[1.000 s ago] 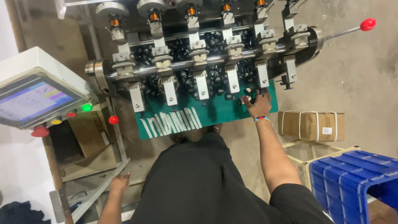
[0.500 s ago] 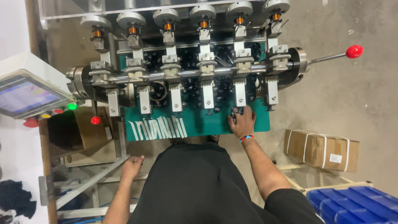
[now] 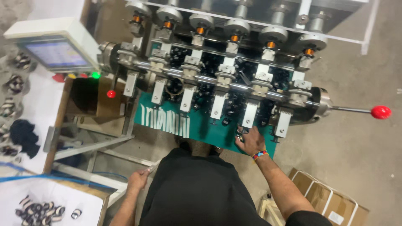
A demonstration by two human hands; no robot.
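The right hand (image 3: 251,141) is resting on the machine's green plate (image 3: 205,127), its grip seemingly closing on small metal parts (image 3: 239,136). The left hand (image 3: 138,181) is hanging beside the hip, fingers loosely curled, holding nothing.

- Head camera: the single view, sitting on the person's head and looking steeply down over the black-shirted torso (image 3: 201,192).
- Facing: pointing forward and down at the green-fronted machine (image 3: 217,96), which is lying tilted across the upper frame.
- Nearness: standing close; both hands, left hand (image 3: 138,180) and right hand (image 3: 251,140), are showing within arm's reach.
- Edges: taking in the control screen (image 3: 54,52) at left and the cardboard box (image 3: 331,201) at lower right.
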